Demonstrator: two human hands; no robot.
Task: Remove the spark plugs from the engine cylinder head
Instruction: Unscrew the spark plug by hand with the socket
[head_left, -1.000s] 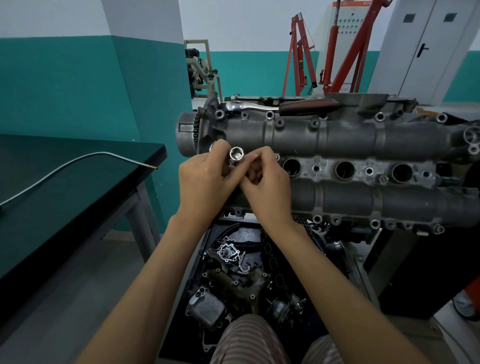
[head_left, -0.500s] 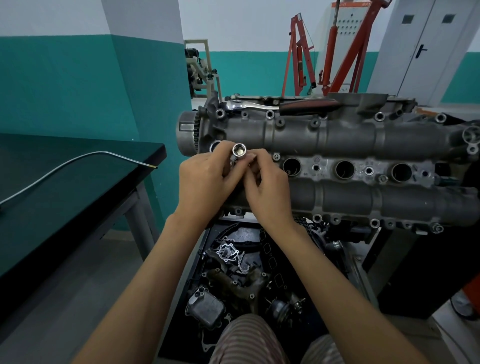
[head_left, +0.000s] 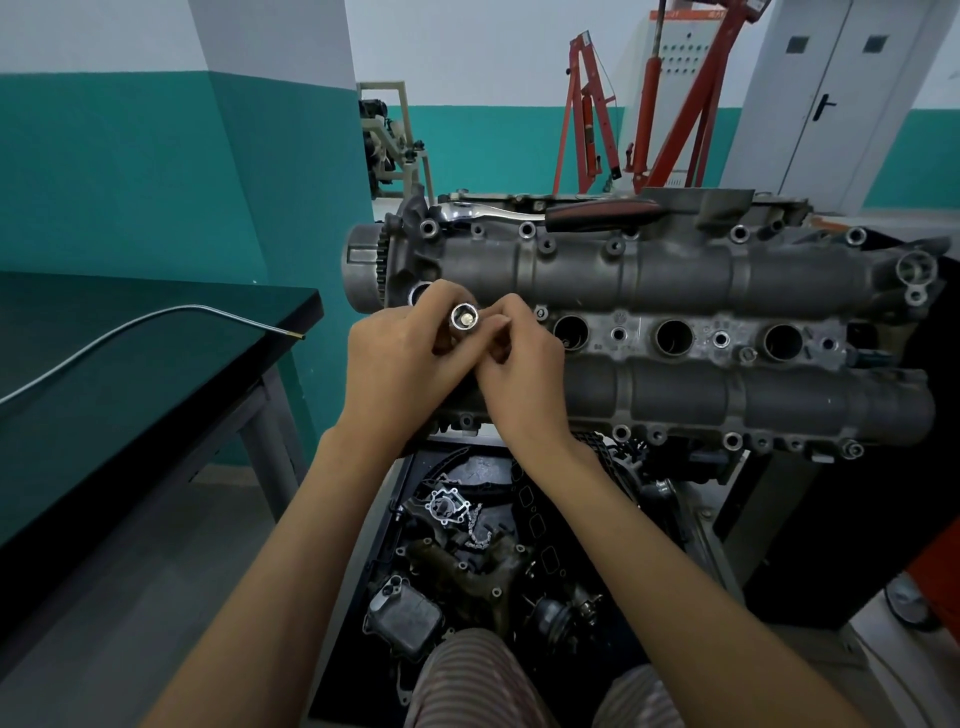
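Both hands on it: left hand (head_left: 402, 364) and right hand (head_left: 519, 374) pinch the socket (head_left: 464, 318) at the cylinder head's (head_left: 675, 280) left end.

There is a single view, from a wide-angle camera worn on the person's head. It looks forward and down over both bare forearms, close to the grey cast-metal engine cylinder head (head_left: 675, 280), which fills the middle and right of the frame. A dark green table surface (head_left: 104, 364) runs along the left edge. Far behind stand a red steel hoist frame (head_left: 587, 114) and teal-and-white walls, curved by the lens.
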